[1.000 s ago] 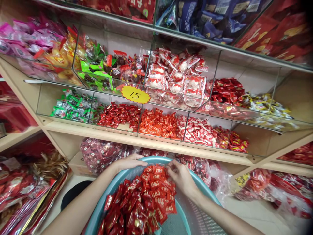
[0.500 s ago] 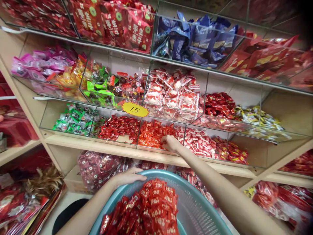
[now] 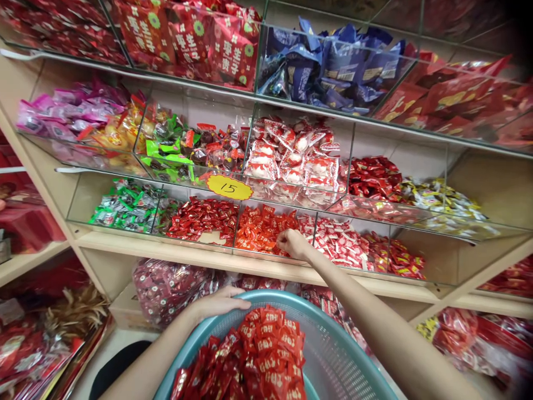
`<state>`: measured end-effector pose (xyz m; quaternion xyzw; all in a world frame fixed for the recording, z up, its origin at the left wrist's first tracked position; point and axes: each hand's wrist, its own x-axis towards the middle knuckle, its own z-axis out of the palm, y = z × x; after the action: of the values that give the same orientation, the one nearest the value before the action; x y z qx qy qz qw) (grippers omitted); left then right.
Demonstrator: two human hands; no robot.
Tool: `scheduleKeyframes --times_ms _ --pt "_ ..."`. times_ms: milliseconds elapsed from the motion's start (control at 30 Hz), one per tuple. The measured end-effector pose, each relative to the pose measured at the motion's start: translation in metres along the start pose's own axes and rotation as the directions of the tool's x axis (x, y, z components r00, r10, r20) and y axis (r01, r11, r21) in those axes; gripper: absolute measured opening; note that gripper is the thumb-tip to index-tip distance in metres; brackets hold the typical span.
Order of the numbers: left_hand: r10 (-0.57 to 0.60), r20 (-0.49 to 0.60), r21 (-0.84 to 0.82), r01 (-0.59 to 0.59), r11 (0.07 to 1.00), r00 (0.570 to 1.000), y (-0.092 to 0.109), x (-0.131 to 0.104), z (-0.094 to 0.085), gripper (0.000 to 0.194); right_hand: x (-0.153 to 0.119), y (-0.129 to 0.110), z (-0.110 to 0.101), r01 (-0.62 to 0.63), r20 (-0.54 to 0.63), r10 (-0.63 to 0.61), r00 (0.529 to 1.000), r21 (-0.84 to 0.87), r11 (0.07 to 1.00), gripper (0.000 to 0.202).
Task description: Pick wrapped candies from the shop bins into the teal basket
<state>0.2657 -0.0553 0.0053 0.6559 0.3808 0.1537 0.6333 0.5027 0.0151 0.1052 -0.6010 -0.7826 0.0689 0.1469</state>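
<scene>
A teal perforated basket point(image 3: 353, 355) at the bottom centre holds a heap of red wrapped candies point(image 3: 266, 350). My left hand point(image 3: 220, 303) is closed on the basket's upper left rim. My right hand point(image 3: 292, 243) is at the right part of the compartment of orange-red candies point(image 3: 262, 228) in the lowest glass row, its fingers curled together. Whatever the fingers may hold is hidden. Dark red candies point(image 3: 206, 219) fill the compartment to the left, and pink-and-white candies point(image 3: 339, 241) lie to the right.
Higher glass rows hold blue packets point(image 3: 345, 61), red bags point(image 3: 191, 47) and white-and-red sweets point(image 3: 295, 153). A yellow "15" tag point(image 3: 230, 188) hangs on the glass edge. Below the wooden shelf edge point(image 3: 200, 256) sits a patterned bag point(image 3: 166, 286).
My right hand's fingers have curled in more, and the hand has shifted slightly to the right. My left hand stays on the basket rim.
</scene>
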Motion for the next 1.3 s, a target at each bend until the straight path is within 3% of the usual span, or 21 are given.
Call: scheduleKeyframes --times_ms 100,233,300,367,533,700,833,1133,1300 --pt "-0.034 -0.008 -0.003 0.034 0.999 0.999 0.001 -0.001 0.000 0.040 -0.015 -0.004 -0.015 0.013 -0.060 -0.010 0.998 0.066 0.998 0.015" --pt "-0.048 0.005 -0.023 0.048 0.999 0.999 0.004 0.000 0.001 0.042 -0.062 -0.012 -0.029 0.074 -0.095 -0.040 0.995 0.391 0.918 0.015" --pt "-0.046 0.016 -0.010 0.046 0.999 0.999 0.005 0.000 0.002 0.041 -0.093 -0.014 -0.026 0.037 0.010 -0.051 0.999 0.546 0.837 0.015" --pt "-0.044 0.023 0.001 0.044 0.999 0.999 0.006 0.000 0.002 0.040 -0.123 -0.013 -0.015 -0.080 0.170 -0.036 0.985 0.626 0.776 0.013" --pt "-0.040 0.007 0.026 0.040 0.999 0.999 0.006 -0.002 0.001 0.040 -0.168 -0.003 0.019 -0.443 0.510 0.120 0.852 0.581 0.683 0.007" --pt "-0.013 0.031 0.029 0.012 1.000 0.999 0.004 0.000 0.001 0.040 -0.177 0.004 0.032 -0.604 0.601 0.251 0.759 0.505 0.616 0.002" --pt "-0.024 0.029 0.019 0.024 1.000 0.999 0.003 -0.001 0.001 0.042 -0.180 0.006 0.034 -0.664 0.653 0.277 0.705 0.471 0.581 0.001" --pt "-0.024 0.023 0.042 0.023 0.999 0.999 0.007 -0.003 0.001 0.043 -0.180 0.014 0.035 -0.702 0.696 0.257 0.671 0.483 0.524 0.009" --pt "-0.020 0.027 0.028 0.019 0.999 0.999 0.006 -0.004 0.001 0.043 -0.176 0.012 0.033 -0.701 0.700 0.230 0.676 0.516 0.493 0.012"
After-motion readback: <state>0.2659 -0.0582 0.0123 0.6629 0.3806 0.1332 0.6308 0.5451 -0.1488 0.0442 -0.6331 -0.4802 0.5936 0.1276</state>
